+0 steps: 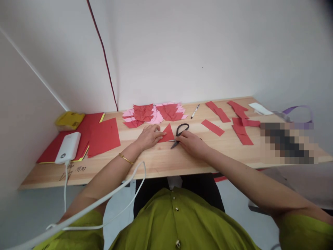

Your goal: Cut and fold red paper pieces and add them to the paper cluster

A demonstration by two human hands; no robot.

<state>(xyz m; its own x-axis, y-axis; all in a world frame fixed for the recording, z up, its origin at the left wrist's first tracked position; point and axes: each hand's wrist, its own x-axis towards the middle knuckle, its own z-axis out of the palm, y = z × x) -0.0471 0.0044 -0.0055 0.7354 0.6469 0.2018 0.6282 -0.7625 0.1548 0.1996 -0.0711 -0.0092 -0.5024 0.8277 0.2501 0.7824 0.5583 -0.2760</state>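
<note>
Your red paper triangle [168,133] lies at the centre of the frame. Your left hand [149,137] touches its left side; whether those fingers pinch it, I cannot tell. Your right hand [191,143] grips the black scissors [177,133] beside it. Pink and red cut papers [143,113] lie above, red strips [212,127] farther right.

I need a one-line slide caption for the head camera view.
Left hand on a red paper triangle, right hand holding black-handled scissors, red and pink paper pieces beyond.
</note>
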